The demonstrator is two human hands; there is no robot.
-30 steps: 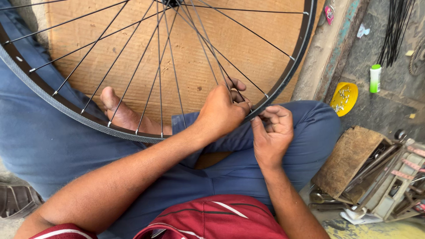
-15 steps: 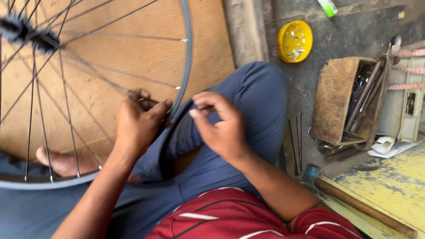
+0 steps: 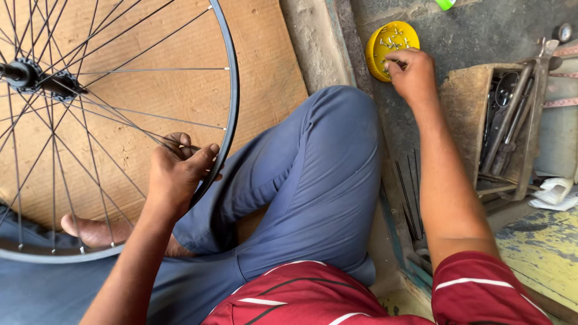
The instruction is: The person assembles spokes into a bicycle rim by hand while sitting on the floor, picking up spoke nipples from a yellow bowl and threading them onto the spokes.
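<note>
Two bare hands are seen from above, well apart from each other. The left hand (image 3: 177,174) is closed around the dark rim of a bicycle wheel (image 3: 230,108), with the thumb lying along the rim's outer edge and the fingers curled inward, where a thin spoke (image 3: 150,135) is pinched near its outer end; the grip is narrow and firm on rim and spoke together. The wheel is stood nearly upright over the person's lap, and its hub (image 3: 36,77), fitted with a small toothed sprocket, is seen at the upper left. A sheet of brown cardboard (image 3: 265,72) is laid on the floor behind the wheel.

The right hand (image 3: 412,75) is stretched out to a yellow round dish (image 3: 385,45) set on the grey floor, beyond the bent knee in blue trousers (image 3: 319,180). Small silvery metal pieces are held in the dish, and the fingertips are lowered among them at its right edge; the grip is drawn narrow, but whether a piece is actually pinched cannot be told, since the fingertips are hidden by the back of the hand.

Just right of the right forearm, an open wooden box (image 3: 463,102) is filled with long metal tools. A few loose dark spokes (image 3: 409,192) are laid on the floor beside the knee. A bare foot (image 3: 96,232) is seen below the wheel's rim.
</note>
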